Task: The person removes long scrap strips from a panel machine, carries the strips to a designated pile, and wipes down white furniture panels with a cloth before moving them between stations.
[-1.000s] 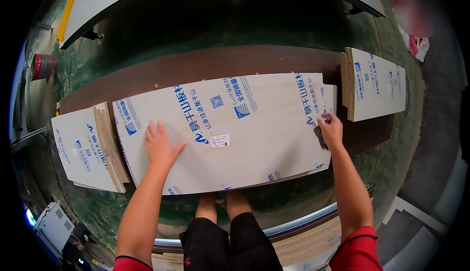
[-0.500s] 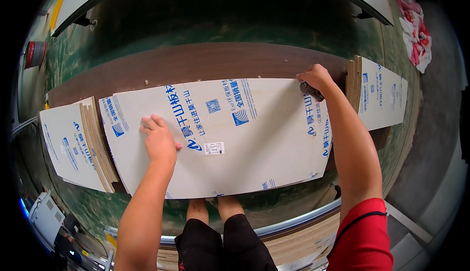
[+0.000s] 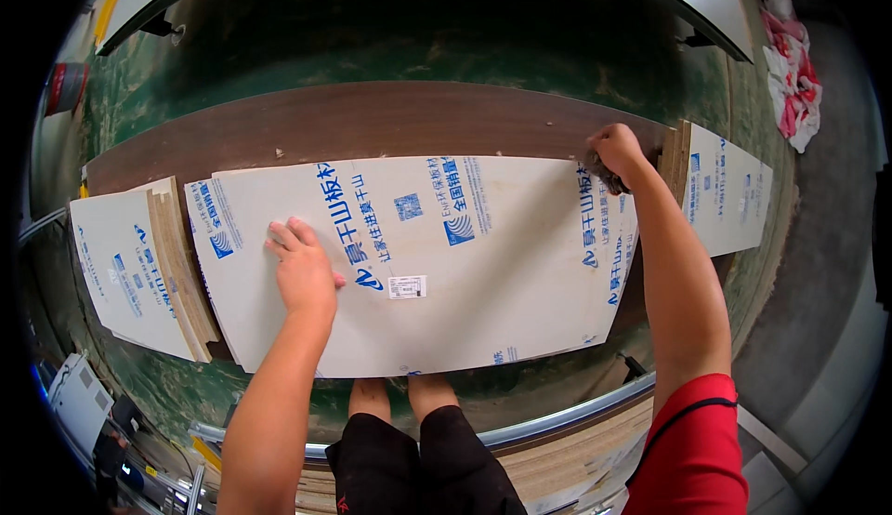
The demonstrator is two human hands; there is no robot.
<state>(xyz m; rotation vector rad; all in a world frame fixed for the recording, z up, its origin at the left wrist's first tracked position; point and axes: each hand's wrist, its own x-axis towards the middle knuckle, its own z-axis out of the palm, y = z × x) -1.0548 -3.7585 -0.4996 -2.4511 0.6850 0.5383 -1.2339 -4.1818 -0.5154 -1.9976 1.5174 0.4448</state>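
Observation:
A long white panel (image 3: 520, 273) with blue print and a small white label (image 3: 407, 287) lies flat in front of me. On its left part rests my left hand (image 3: 305, 269), palm down with fingers spread. My right hand (image 3: 618, 152) is closed at the panel's far right corner. It grips a crumpled grey-brown rag (image 3: 609, 177), mostly covered by the fingers, against the panel's edge region.
Stacked printed boards stand at the left (image 3: 130, 269) and right (image 3: 729, 190) of the panel. A brown board (image 3: 372, 120) lies underneath. Beyond it is a green surface (image 3: 372, 69). A metal rail (image 3: 576, 415) runs near my legs. Red-and-white sheeting (image 3: 792, 78) lies far right.
My right hand has moved a little to the right along the far edge with the rag. My left hand keeps its place on the panel. The view has shifted slightly.

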